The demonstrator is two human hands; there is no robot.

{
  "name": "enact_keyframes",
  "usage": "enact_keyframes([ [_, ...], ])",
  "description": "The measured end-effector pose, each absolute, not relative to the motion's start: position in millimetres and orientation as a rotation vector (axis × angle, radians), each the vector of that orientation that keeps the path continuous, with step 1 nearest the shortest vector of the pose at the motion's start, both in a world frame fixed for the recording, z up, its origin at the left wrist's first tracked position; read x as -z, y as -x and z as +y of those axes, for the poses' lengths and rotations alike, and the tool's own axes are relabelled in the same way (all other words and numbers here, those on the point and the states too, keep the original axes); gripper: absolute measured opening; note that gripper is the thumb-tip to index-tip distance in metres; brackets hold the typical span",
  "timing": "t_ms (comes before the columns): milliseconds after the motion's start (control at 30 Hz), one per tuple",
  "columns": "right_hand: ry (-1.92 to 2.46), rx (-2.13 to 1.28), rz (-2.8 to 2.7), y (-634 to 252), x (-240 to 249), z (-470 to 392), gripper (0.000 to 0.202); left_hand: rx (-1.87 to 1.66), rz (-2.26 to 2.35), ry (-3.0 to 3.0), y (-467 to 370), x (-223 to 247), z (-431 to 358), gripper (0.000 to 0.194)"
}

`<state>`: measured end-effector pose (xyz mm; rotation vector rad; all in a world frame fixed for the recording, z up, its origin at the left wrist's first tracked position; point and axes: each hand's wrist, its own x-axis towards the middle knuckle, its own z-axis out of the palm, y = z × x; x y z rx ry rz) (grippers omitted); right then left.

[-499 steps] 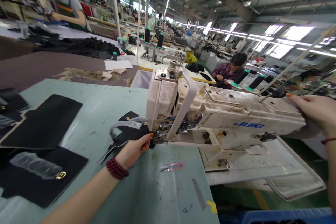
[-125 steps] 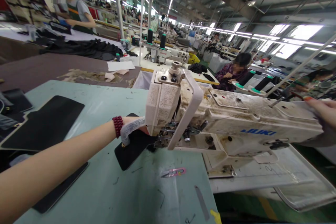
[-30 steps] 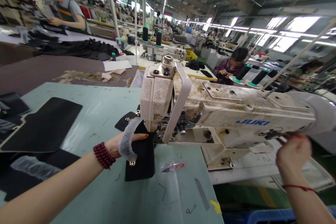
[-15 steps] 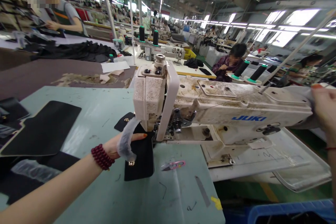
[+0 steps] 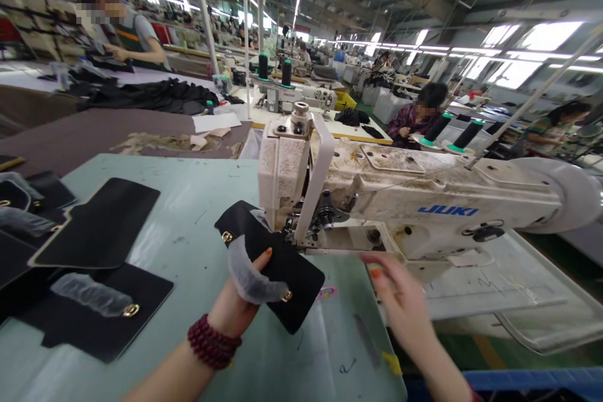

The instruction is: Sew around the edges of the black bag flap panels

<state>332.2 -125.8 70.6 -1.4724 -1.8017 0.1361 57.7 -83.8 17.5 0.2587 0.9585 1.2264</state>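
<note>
My left hand (image 5: 242,292) grips a black bag flap (image 5: 299,273) by its edge, thumb on top and fingers underneath. A carrying handle (image 5: 257,282) in clear plastic wrap arches over the flap, fixed at both ends by gold rings. The flap lies tilted at the needle area of a white sewing machine (image 5: 377,182) marked JUKI; the needle itself is hard to make out. My right hand (image 5: 396,286), slightly blurred, hovers at the machine bed's near edge with its fingers apart and nothing in them. Pink-handled thread snips (image 5: 326,293) are partly covered by the flap.
More black pieces (image 5: 101,223), one with a wrapped handle (image 5: 92,295), lie on the green tabletop (image 5: 198,201) at left. A blue crate (image 5: 527,383) is at lower right. Thread cones (image 5: 436,129) stand behind the machine. Co-workers (image 5: 134,38) sit at other tables.
My right hand has left the handwheel at the machine's far right and come to the bed's front edge. My left hand has turned the flap slantwise and drawn it toward me.
</note>
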Motion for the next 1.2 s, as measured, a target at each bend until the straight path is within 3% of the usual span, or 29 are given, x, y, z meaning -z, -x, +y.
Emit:
enact_keyframes([
  [100, 1.554, -0.734, -1.781, -276, -42, -109, 0.038, -1.305, 0.966, -0.219, -64, -9, -89, 0.041],
  [267, 1.588, -1.058, -1.853, -244, -47, -66, 0.041, -1.263, 0.928, -0.261, -67, -19, -87, 0.044],
  [400, 1.579, -1.078, -1.855, -233, -50, -63, 0.039, -1.291, 0.884, -0.297, -68, -27, -90, 0.039],
  [600, 1.58, -1.07, -1.824, -231, -45, -67, 0.04, -1.304, 0.906, -0.281, -74, -32, -88, 0.053],
  [967, 1.587, -1.028, -1.779, -227, -48, -69, 0.039, -1.266, 0.946, -0.28, -72, -26, -80, 0.041],
  [1200, 1.593, -1.001, -1.78, -225, -44, -66, 0.039, -1.234, 0.928, -0.27, -69, -24, -73, 0.048],
])
